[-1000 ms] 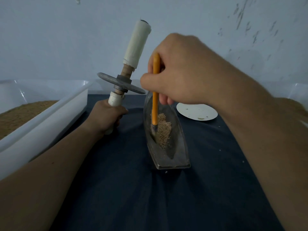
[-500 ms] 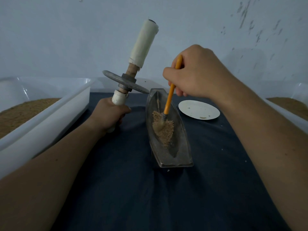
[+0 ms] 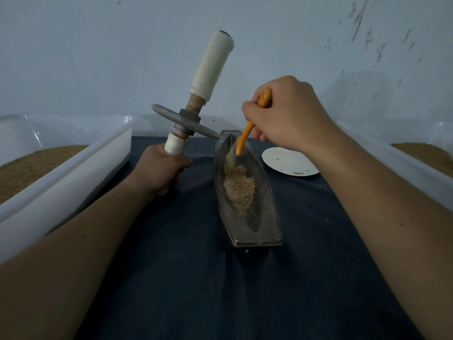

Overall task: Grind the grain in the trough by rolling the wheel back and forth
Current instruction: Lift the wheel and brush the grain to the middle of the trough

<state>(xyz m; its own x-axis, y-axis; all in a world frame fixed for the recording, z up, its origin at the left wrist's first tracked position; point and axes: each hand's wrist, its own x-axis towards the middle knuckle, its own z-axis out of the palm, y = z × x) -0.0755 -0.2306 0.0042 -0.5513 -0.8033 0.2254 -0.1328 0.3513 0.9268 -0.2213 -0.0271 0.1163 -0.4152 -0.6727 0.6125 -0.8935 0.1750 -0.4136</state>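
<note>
The grinding wheel, a flat grey metal disc (image 3: 182,122) on a wooden axle with white-wrapped handles, is lifted clear of the table just left of the boat-shaped grey metal trough (image 3: 267,217). Its axle tilts, the upper end leaning right. The left hand (image 3: 161,169) is wrapped tight round the lower handle; the upper handle is free. The disc's right edge sits close to the trough's far left rim, though contact cannot be told from this angle.

The right hand (image 3: 284,114) has its fingers curled round an orange-handled brush (image 3: 245,138), with the bristles down at the far edge of the pale crushed grain (image 3: 239,187), which is heaped along the middle of the trough.

The disc looks solid and heavy, stiff, with a thin rim suited to the trough's narrow groove. It is probably best held by both wrapped handles, one on each side, so it rolls upright. The grain is loose and light — easily flicked over the rim. The trough is narrow and may shift under a sideways push.

Everything rests on a dark blue cloth (image 3: 196,278). A round white plate (image 3: 286,163) lies right of the trough, and white plastic tubs of brown meal stand at the left (image 3: 61,192) and right (image 3: 382,143) — a pale, flecked wall (image 3: 122,57) is behind.
</note>
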